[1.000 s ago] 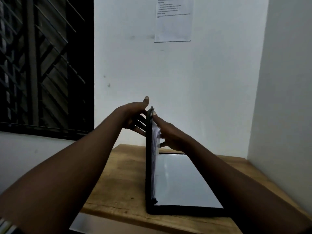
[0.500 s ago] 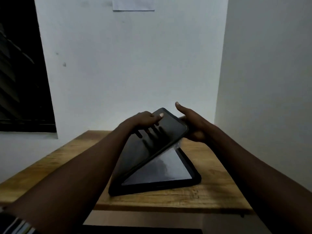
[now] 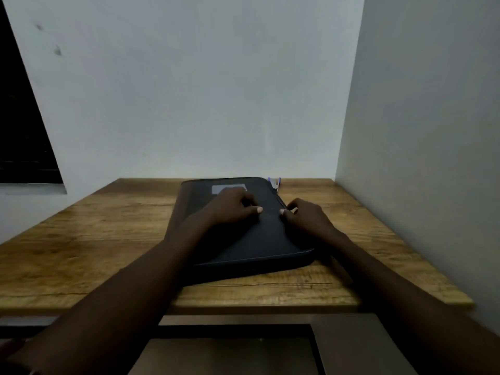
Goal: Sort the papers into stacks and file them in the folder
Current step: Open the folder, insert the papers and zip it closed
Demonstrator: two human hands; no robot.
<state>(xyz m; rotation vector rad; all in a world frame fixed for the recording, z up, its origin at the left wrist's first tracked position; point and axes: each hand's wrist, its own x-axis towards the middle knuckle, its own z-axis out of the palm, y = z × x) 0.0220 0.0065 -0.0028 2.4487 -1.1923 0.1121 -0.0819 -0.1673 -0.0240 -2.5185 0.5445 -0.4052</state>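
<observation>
The black folder [image 3: 266,238] lies closed on the wooden table [image 3: 94,234], its pale label [image 3: 217,189] blurred beyond reading, the left hand [image 3: 230,207] pressing flat on its cover and the right hand [image 3: 305,217] gripping its right edge.

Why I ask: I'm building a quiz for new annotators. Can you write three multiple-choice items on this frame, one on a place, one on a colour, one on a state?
1. Where does the left hand rest?
A. on a keyboard
B. on a cup
C. on the folder

2. What colour is the folder?
A. black
B. red
C. yellow

3. How is the folder?
A. standing open
B. closed, lying flat on the table
C. half open

Key: 1 C, the hand sits on its cover. 2 A, the cover is dark all over apart from a grey label. 3 B, its covers are together and no papers show.
</observation>
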